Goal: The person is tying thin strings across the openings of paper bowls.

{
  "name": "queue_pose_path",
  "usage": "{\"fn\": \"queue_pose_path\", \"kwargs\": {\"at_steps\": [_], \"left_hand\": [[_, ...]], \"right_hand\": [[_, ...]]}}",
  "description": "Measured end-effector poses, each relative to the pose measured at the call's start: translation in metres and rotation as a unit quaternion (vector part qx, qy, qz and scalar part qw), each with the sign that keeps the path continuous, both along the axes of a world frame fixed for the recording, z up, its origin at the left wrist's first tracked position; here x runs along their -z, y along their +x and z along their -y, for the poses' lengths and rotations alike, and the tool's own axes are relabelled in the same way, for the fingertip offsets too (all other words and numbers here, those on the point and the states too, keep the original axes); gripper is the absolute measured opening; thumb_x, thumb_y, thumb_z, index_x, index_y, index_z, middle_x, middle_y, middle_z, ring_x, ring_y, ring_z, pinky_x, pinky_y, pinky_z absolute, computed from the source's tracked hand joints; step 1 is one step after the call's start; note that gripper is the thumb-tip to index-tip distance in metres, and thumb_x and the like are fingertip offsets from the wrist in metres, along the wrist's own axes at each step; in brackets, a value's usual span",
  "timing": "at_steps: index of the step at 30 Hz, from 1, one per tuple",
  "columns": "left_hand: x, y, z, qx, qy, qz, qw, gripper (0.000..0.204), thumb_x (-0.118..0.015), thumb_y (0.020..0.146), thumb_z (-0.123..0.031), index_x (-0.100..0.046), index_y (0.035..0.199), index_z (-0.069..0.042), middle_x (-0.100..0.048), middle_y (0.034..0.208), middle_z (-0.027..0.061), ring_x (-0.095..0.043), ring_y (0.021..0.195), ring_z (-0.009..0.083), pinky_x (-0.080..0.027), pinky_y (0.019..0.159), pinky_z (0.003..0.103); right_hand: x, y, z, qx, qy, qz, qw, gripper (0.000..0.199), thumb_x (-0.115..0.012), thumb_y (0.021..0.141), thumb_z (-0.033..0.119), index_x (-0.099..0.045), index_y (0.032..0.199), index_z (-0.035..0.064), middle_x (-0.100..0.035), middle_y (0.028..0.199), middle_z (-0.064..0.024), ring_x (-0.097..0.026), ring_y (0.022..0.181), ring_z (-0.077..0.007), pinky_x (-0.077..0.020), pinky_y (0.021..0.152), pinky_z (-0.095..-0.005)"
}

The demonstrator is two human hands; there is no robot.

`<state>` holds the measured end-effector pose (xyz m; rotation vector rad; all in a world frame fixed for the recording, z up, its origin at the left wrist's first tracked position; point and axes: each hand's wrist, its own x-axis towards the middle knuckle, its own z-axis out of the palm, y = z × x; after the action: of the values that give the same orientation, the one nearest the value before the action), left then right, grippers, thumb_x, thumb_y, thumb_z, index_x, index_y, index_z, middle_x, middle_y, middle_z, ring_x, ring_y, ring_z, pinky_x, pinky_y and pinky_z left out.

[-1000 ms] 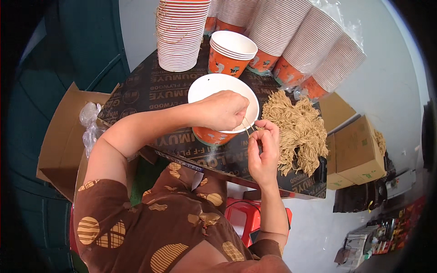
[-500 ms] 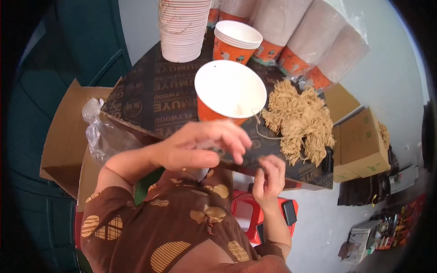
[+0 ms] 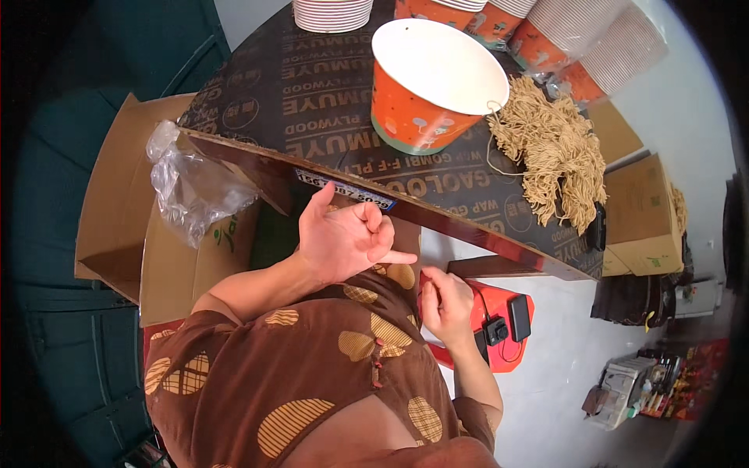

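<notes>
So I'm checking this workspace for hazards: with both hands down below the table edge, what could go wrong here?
1. The orange paper bucket stands alone with a string trailing from its rim toward the pile of tan strings; a snag might tip it.
2. The pile lies near the table edge and could slide off.
3. The left hand is open just below that edge and might knock it when rising; the right hand is busy lower down.

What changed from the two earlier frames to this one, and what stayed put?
Both hands left the orange paper bucket and drew back toward the body: the left hand is now below the table edge, palm open, and the right hand is down by the red stool. The bucket, twine pile and cup stacks stayed in place.
</notes>
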<state>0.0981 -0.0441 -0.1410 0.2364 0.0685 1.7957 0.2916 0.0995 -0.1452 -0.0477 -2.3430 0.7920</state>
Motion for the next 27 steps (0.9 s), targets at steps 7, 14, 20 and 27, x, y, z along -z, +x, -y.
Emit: {"fn": "queue_pose_path", "kwargs": {"at_steps": [7,14,20,27], "left_hand": [[0.008,0.002,0.006,-0.014,0.028,0.006,0.999,0.078,-0.039,0.088,-0.076,-0.062,0.092,-0.002,-0.061,0.091,0.0192,-0.059,0.077,0.0312,-0.017,0.112,0.073],[0.005,0.003,0.005,-0.036,0.058,-0.024,0.997,0.089,-0.034,0.089,-0.077,-0.06,0.125,0.0,-0.051,0.141,0.0207,-0.051,0.126,0.0348,-0.024,0.111,0.07],[0.009,0.002,0.002,-0.035,0.088,-0.057,0.994,0.093,-0.029,0.09,-0.078,-0.053,0.139,-0.003,-0.039,0.154,0.0179,-0.044,0.133,0.0341,-0.027,0.109,0.069],[0.007,0.0,0.005,-0.043,0.072,-0.077,0.993,0.095,-0.027,0.09,-0.079,-0.049,0.144,-0.005,-0.034,0.158,0.0158,-0.041,0.136,0.033,-0.027,0.11,0.066]], "right_hand": [[0.005,-0.01,0.008,-0.039,0.042,-0.005,0.998,0.039,-0.063,0.077,-0.008,-0.064,0.116,-0.0049,-0.059,0.064,-0.0065,-0.053,0.047,-0.0204,-0.0433,0.049,-0.0336],[0.007,-0.014,0.006,-0.034,0.078,-0.002,0.996,0.042,-0.064,0.075,-0.008,-0.064,0.117,-0.004,-0.056,0.06,-0.0042,-0.05,0.044,-0.019,-0.041,0.047,-0.0327],[0.007,-0.015,0.006,-0.036,0.088,0.001,0.995,0.043,-0.066,0.074,-0.008,-0.065,0.117,-0.0037,-0.053,0.058,-0.0038,-0.05,0.044,-0.0197,-0.0414,0.047,-0.0334],[0.007,-0.02,0.005,-0.047,0.11,0.009,0.993,0.043,-0.067,0.073,-0.007,-0.065,0.115,-0.0042,-0.054,0.059,-0.0049,-0.052,0.045,-0.0211,-0.0422,0.048,-0.0344]]}}
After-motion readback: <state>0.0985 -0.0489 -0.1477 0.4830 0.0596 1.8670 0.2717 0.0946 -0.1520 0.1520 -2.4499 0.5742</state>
